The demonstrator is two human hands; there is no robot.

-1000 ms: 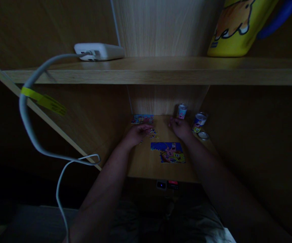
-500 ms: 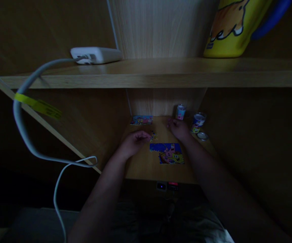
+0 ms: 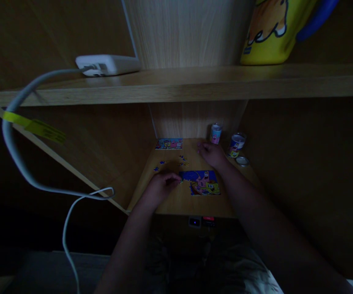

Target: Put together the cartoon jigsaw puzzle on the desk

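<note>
A partly assembled jigsaw puzzle (image 3: 205,183) with pink and yellow cartoon figures on blue lies on the wooden desk (image 3: 179,204), its lower left part open. At its left edge my left hand (image 3: 164,185) pinches a small puzzle piece (image 3: 180,181) between thumb and fingertips. Beyond the puzzle, my right hand (image 3: 209,153) rests on the desk with its fingers curled; whether anything is in them I cannot see. Several loose puzzle pieces (image 3: 183,164) lie above the puzzle, and blue ones (image 3: 162,162) lie farther left.
A finished-looking picture (image 3: 169,143) lies at the back left. Two printed cans (image 3: 215,134) stand at the back right, a round lid (image 3: 242,161) beside the nearer one. Overhead, a shelf (image 3: 176,87) carries a white charger (image 3: 107,65) with a hanging cable and a yellow mug (image 3: 268,49).
My left hand has moved down from the loose pieces to the puzzle's left edge, a piece in its fingers. Blue pieces at the left now show. My right hand has barely moved.
</note>
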